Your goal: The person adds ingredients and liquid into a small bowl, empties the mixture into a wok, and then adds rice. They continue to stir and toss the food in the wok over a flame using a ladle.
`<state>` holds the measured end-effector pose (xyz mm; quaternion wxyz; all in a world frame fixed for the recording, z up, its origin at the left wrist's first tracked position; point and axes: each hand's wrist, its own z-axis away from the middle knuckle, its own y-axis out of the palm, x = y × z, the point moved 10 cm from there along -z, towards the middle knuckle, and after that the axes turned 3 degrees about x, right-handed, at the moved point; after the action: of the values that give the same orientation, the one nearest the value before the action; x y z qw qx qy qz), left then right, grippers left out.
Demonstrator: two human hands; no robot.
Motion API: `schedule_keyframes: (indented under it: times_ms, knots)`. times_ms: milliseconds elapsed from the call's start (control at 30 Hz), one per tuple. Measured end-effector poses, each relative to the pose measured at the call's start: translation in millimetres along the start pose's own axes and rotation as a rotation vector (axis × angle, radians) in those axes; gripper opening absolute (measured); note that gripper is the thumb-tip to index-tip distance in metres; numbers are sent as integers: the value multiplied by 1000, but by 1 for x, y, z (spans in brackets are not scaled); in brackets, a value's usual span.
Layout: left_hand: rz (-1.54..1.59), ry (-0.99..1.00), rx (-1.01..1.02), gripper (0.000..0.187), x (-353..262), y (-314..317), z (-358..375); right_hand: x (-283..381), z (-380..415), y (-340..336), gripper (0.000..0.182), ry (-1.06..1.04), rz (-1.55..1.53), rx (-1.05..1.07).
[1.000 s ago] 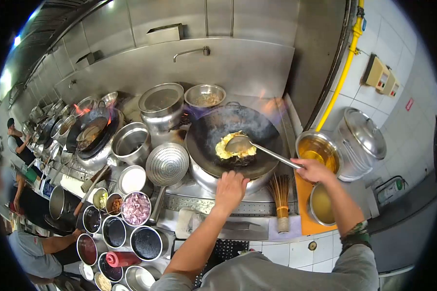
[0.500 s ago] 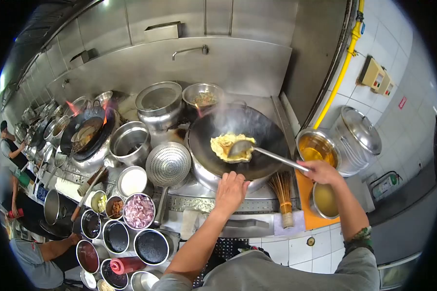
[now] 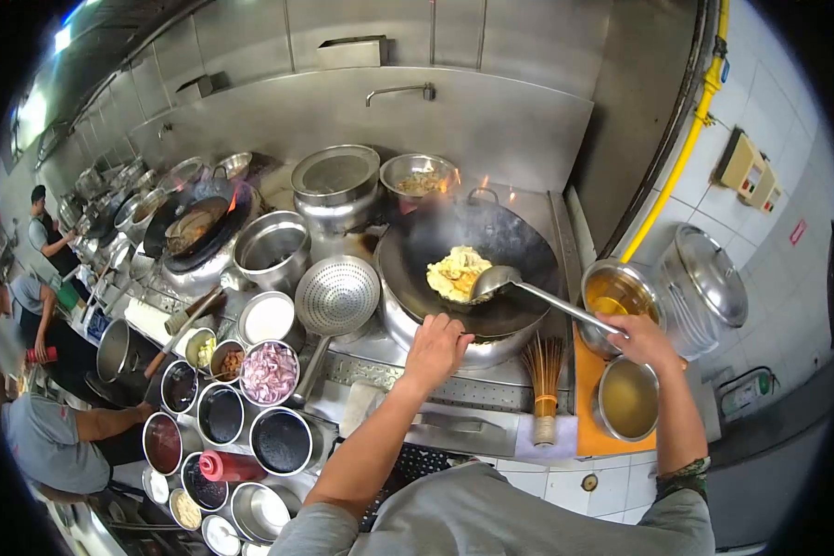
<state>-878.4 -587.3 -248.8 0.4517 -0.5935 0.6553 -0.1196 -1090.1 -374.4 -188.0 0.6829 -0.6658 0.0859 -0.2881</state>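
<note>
At the near rim of a dark wok (image 3: 524,243), my left hand (image 3: 437,352) is closed on the edge. My right hand (image 3: 644,340) grips the end of a long-handled metal ladle (image 3: 499,279). The ladle's bowl rests in the wok, against the right side of a folded yellow egg (image 3: 454,272). The wok leans toward me on its round burner, and small flames show behind its far rim. A bamboo wok brush (image 3: 544,394) stands just to the right of my left hand.
Left of the wok are a perforated strainer (image 3: 337,296), chopped onions (image 3: 270,373), several sauce pots and a red bottle (image 3: 230,467). On the right stand an oil pot (image 3: 653,289), a pot of cloudy liquid (image 3: 629,398) and a lidded pot (image 3: 713,278). Co-workers (image 3: 56,445) stand at left.
The camera view has shifted, so the scene sits further right. The egg is more bunched and folded, with the ladle now at its right side rather than on top. Flames show behind the wok.
</note>
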Motion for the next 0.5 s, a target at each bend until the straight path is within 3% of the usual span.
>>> schedule_keyframes:
  times_ms: [33, 133, 233, 333, 400, 467, 500]
  knots:
    - [-14, -18, 20, 15, 5, 6, 1, 0, -6, 9, 39, -34, 28, -37]
    - [-47, -65, 153, 21, 9, 21, 5, 16, -27, 44, 40, 127, 25, -48]
    - [-83, -19, 10, 44, -11, -22, 17, 15, -43, 73, 43, 111, -35, -39]
    - [-37, -178, 23, 42, -13, -69, 61, -2, -30, 49, 44, 8, -31, -17]
    - [-4, -239, 52, 40, -19, -81, 75, -3, -39, 46, 44, 82, -36, 71]
    - [143, -268, 97, 39, -27, -77, 84, 6, -52, 45, 43, 198, 1, 17]
    - [134, -263, 114, 38, -33, -78, 87, 7, -62, 55, 42, 112, -17, -13]
